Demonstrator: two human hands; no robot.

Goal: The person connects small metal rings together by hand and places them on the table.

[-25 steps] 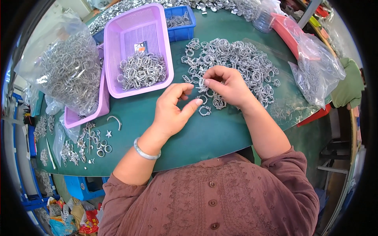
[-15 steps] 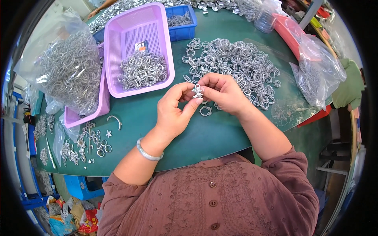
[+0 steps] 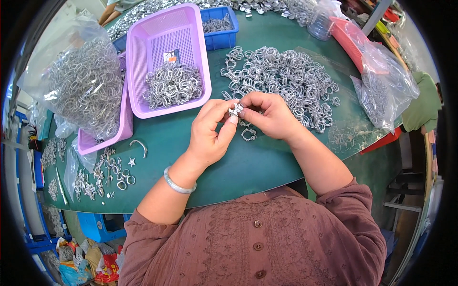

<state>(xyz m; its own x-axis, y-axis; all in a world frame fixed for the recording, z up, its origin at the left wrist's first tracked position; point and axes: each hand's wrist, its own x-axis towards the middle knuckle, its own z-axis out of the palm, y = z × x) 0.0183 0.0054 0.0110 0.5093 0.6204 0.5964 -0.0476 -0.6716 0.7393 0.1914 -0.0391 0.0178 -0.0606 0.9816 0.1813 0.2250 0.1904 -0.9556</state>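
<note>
Between my two hands is a small silver metal ring (image 3: 236, 110) with star-like points. My left hand (image 3: 208, 129) pinches it from the left with thumb and fingertips. From the other side, my right hand (image 3: 270, 116) has its thumb and bent forefinger closed on it. Parts of the ring are covered by the fingers. Just below the hands a single openwork ring (image 3: 248, 135) lies on the green tabletop (image 3: 257, 167). Beyond my right hand spreads a broad heap of similar silver rings (image 3: 291, 76).
A lilac basket (image 3: 206, 71) with silver rings stands left of the heap, a blue bin (image 3: 235, 35) behind it. Far left, a clear bag of rings (image 3: 81, 81) rests on another basket. Loose stars, rings (image 3: 130, 180) and a pointed tool (image 3: 61, 186) lie near the left edge.
The ring has turned between my fingers and shifted slightly left, with its star points now facing differently. My right fingers have drawn in closer. At the far left, another person's arm shows more.
</note>
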